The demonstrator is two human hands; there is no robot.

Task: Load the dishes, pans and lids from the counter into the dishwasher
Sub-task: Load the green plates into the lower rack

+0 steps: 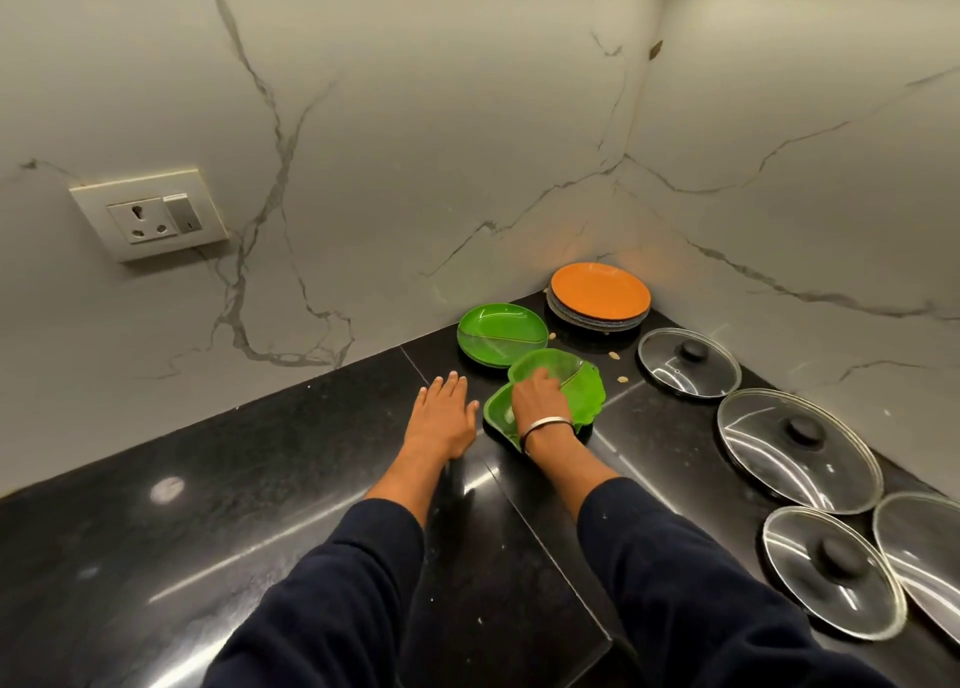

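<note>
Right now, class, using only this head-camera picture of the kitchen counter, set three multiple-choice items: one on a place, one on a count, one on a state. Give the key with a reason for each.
1. Where does the stack topped by the orange plate stand?
A. in the corner where the walls meet
B. under the wall socket
C. at the counter's near edge

2. How many glass lids show, counting the one cut off at the edge?
A. two
B. four
C. six

3. What is the left hand doing?
A. gripping a lid knob
B. lying flat on the black counter
C. lifting a green plate

Key:
1 A: the stack sits against both marble walls.
2 B: lids at and.
3 B: its fingers lie straight on the stone, holding nothing, while the right hand rests on the green leaf-shaped dishes.
</note>
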